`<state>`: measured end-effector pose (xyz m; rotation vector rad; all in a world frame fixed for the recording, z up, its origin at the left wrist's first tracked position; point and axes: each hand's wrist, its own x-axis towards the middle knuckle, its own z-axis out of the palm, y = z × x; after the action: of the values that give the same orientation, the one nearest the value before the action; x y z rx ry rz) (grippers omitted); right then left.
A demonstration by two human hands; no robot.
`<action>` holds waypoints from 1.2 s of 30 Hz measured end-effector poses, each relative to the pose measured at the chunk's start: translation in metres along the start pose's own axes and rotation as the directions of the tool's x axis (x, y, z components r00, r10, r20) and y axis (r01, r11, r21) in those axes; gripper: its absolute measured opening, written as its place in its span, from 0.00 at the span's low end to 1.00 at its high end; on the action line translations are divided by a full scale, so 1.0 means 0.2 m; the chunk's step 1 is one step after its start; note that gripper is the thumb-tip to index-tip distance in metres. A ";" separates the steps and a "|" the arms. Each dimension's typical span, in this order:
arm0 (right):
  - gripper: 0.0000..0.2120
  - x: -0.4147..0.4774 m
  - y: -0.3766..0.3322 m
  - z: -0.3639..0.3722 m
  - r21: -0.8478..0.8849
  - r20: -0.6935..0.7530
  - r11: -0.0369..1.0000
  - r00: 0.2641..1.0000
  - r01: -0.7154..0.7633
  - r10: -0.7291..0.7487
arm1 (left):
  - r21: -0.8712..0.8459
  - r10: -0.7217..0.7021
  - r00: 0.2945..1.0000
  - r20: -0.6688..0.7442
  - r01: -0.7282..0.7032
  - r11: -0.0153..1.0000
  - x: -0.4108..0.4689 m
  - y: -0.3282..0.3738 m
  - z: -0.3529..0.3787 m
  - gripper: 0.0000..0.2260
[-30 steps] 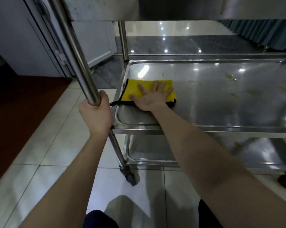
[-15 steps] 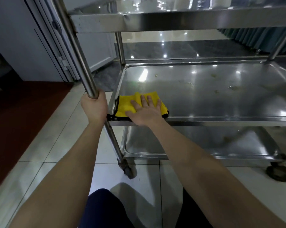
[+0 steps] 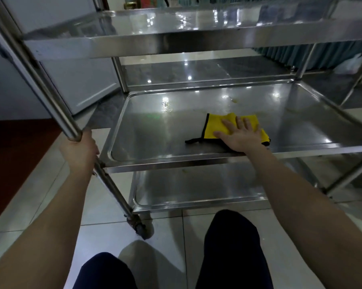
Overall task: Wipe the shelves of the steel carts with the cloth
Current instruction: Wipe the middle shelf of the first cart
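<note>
The right hand (image 3: pixel 241 136) lies flat and open on the yellow cloth (image 3: pixel 217 127) on the middle shelf (image 3: pixel 155 132). The left hand (image 3: pixel 80 149) has its grip closed around the cart pole (image 3: pixel 57 109).

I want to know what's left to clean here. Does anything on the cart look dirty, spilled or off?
Yes. The middle shelf has a yellowish smear near its far edge, beyond the yellow cloth under the right hand. A small speck sits on the bottom shelf. Nothing looks bent or damaged.

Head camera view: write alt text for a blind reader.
A right hand presses a yellow cloth flat on a steel cart's middle shelf, while the left hand grips the cart's upright post.
</note>
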<state>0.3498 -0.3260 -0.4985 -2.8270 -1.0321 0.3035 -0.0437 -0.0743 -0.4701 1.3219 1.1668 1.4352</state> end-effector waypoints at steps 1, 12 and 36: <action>0.47 0.04 0.01 0.00 -0.009 -0.004 1.000 1.000 -0.012 0.012 | 0.000 0.002 1.000 -0.003 -0.002 1.000 0.01 -0.01 0.00 0.12; 0.44 0.23 -0.96 0.13 -0.076 -0.022 0.982 0.984 0.172 -0.174 | -0.026 0.018 1.000 0.002 -0.018 0.999 -0.01 -0.01 0.01 0.20; 0.44 0.28 -0.37 0.01 -0.043 -0.040 0.999 0.999 0.001 -0.003 | 0.002 0.022 0.999 0.030 -0.022 1.000 -0.05 0.04 -0.01 0.14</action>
<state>0.3457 -0.2338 -0.4955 -2.8572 -1.0461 0.2255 -0.0451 -0.0850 -0.4644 1.3570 1.1375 1.4252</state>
